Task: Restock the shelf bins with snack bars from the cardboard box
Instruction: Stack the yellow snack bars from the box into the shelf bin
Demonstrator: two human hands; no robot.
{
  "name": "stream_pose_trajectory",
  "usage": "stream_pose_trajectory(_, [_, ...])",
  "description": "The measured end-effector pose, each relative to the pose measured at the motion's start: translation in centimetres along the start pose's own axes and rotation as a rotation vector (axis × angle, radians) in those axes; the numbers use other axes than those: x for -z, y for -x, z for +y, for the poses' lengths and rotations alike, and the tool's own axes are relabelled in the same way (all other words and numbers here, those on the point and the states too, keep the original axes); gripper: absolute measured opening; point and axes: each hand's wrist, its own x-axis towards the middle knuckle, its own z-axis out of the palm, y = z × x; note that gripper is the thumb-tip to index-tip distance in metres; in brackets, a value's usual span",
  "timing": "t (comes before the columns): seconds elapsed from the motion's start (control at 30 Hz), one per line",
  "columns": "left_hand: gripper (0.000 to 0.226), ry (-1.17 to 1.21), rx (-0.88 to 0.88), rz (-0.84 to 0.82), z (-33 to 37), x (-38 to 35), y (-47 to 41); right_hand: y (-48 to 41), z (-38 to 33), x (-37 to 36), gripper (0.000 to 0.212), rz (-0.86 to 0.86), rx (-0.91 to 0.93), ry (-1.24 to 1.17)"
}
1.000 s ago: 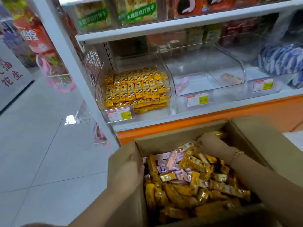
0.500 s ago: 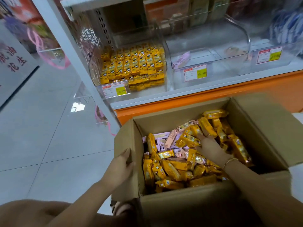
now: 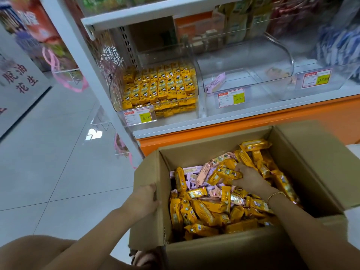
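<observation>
An open cardboard box sits on the floor in front of me, full of yellow snack bars with several pink ones mixed in. My right hand is inside the box, its fingers curled round a few yellow bars near the middle. My left hand grips the box's left flap. On the lowest shelf a clear bin holds rows of yellow bars. Beside it a second clear bin holds only one pink bar.
A third clear bin stands at the right with a price tag. Price tags hang on the bin fronts. An orange base panel runs under the shelf. Grey floor tiles spread to the left. My knee is at the lower left.
The view has tilted down toward the box. My right hand moved from the box's far side to the middle and closed on yellow bars. My left hand stays on the left flap.
</observation>
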Motion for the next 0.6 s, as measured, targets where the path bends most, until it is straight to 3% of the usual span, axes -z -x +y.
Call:
stream_pose_trajectory(0.1, [0.04,-0.036,-0.05,0.032,1.0,1.9,-0.2,1.1,-1.5,2.9,0.041,-0.179,-0.009,-0.117])
stream_pose_trajectory(0.23, [0.051,-0.004,-0.324,0.158,3.7,5.4,-0.2,3.2,-4.9,6.6,0.038,-0.422,0.138,-0.22])
stream_pose_trajectory(0.4, [0.075,0.004,-0.564,0.201,4.9,7.3,-1.2,5.9,-9.0,9.0,0.031,-0.512,0.435,-0.229])
stream_pose_trajectory(0.6, [0.065,-0.044,-0.762,0.241,5.5,8.7,-2.0,7.2,-11.0,9.7,0.032,-0.528,0.551,-0.39])
